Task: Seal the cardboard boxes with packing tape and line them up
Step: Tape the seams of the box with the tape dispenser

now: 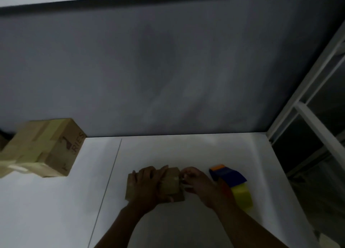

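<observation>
Resting left hand [147, 184] on small box [172, 183], right hand [197, 182] pinching edge

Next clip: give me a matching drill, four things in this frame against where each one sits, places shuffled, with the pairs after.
Things:
1 small box
2 taped box
3 tape dispenser
4 left hand

Places:
A far left of the table
B flat on the small box
C mid-table, under the left hand
D just right of the right hand

Pairs: 1-C, 2-A, 3-D, 4-B
</observation>
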A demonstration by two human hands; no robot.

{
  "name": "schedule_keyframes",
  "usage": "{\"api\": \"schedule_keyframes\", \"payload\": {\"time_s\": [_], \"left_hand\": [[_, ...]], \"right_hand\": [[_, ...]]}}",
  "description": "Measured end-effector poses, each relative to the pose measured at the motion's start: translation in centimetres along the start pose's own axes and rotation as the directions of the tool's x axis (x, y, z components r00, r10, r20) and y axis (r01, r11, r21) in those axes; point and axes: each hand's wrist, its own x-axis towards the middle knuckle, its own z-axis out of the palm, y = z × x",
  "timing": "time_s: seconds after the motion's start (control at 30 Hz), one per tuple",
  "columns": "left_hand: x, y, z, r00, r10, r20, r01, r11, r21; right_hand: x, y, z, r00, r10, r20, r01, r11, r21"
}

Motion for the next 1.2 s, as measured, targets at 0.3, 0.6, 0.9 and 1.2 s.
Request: {"api": "schedule_keyframes", "payload": {"time_s": [0.3, 0.6, 0.9, 1.2], "left_hand": [[-0.7, -0.4, -0.8, 1.000, -0.008, -0.026, 0.007, 0.999, -0.035], [-0.6, 0.0, -0.4, 0.999, 0.035, -0.032, -0.035, 0.999, 0.021], [-0.1, 1.0, 0.4, 0.997, 0.051, 0.054, -0.054, 0.997, 0.056], [0.0, 1.4, 0.1, 0.996, 0.065, 0.065, -0.071, 0.993, 0.090]], "right_hand": [[0.3, -1.1, 0.2, 0.984, -0.177, 0.024, 0.179, 0.975, -0.135], [0.5, -0.1, 0.2, 0.990, -0.137, -0.019, 0.132, 0.977, -0.168], [0.3, 0.5, -1.6, 0.992, 0.042, -0.118, -0.046, 0.998, -0.031], [2.2, 2.1, 0.2, 0.959, 0.212, -0.189, -0.199, 0.976, 0.084]]}}
